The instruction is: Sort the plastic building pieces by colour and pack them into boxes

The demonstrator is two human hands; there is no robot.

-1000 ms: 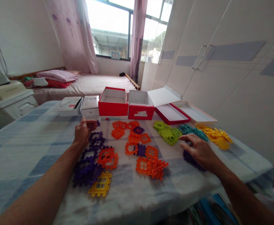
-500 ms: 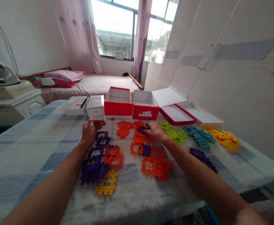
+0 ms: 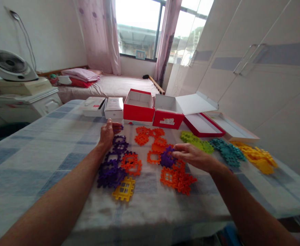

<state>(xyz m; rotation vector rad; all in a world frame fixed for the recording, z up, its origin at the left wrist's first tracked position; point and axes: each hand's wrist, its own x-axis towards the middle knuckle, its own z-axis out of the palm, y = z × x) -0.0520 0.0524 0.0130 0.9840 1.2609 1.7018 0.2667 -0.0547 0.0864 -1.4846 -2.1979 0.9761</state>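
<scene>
My left hand [image 3: 108, 132] is at the top of the column of purple interlocking tiles [image 3: 111, 171], its fingers closed on a small purple tile [image 3: 121, 127], mostly hidden by them. My right hand [image 3: 188, 155] reaches over the orange tiles [image 3: 168, 176], with thumb and fingers pinched on the edge of a purple interlocking tile [image 3: 166, 157]. More orange tiles [image 3: 142, 138] lie between the hands. A yellow window-frame tile [image 3: 125, 189] lies at the near end of the purple column, by two orange frames [image 3: 129, 160].
Green tiles [image 3: 194, 140], teal tiles [image 3: 228, 152] and yellow tiles [image 3: 259, 155] form piles on the right. Behind stand two open red boxes [image 3: 139, 114], white boxes [image 3: 94, 106], a red-rimmed lid [image 3: 205, 124] and a shallow tray [image 3: 232, 126]. A checked cloth [image 3: 49, 153] covers the table.
My right hand has come nearer and slightly right, bringing the purple tile from the upper orange tiles to the spot where another purple tile lay. My left hand stays by the purple column. The view has shifted.
</scene>
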